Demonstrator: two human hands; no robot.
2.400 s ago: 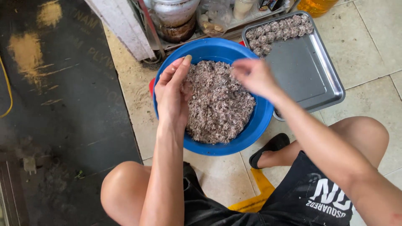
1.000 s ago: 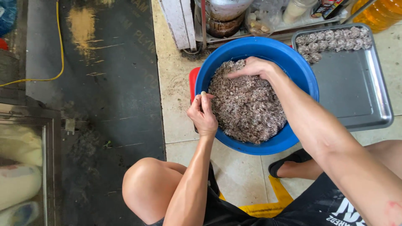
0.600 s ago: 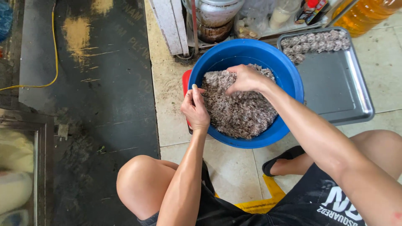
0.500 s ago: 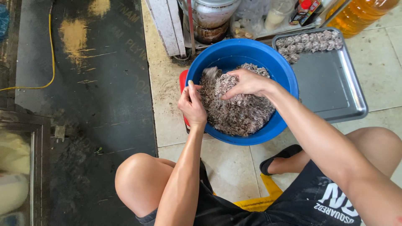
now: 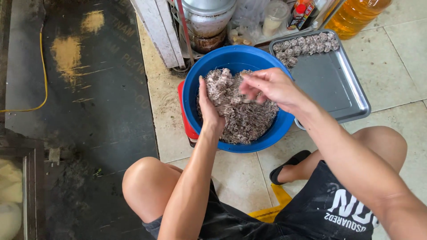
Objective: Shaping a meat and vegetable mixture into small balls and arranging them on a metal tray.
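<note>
1. Minced filling [image 5: 242, 118]: grey-brown, speckled, heaped in the blue basin [image 5: 195, 100]; lies directly under and between both hands, with the mound higher on the far side.
2. Left hand [image 5: 209, 109]: at the near-left edge of the mound, fingers extended upright against the heap, palm pressed to it, cupped open rather than closed.
3. Right hand [image 5: 267, 84]: over the far-right part of the mound, fingertips pinched together on a small portion; blurred, so the grip is uncertain.
4. Metal tray [image 5: 342, 84]: just right of the right hand, touching the basin's rim side; the nearer hand to it is the right.
5. Formed balls [image 5: 304, 44]: rows along the tray's far edge.
6. Oil bottle [image 5: 358, 15]: beyond the tray.
</note>
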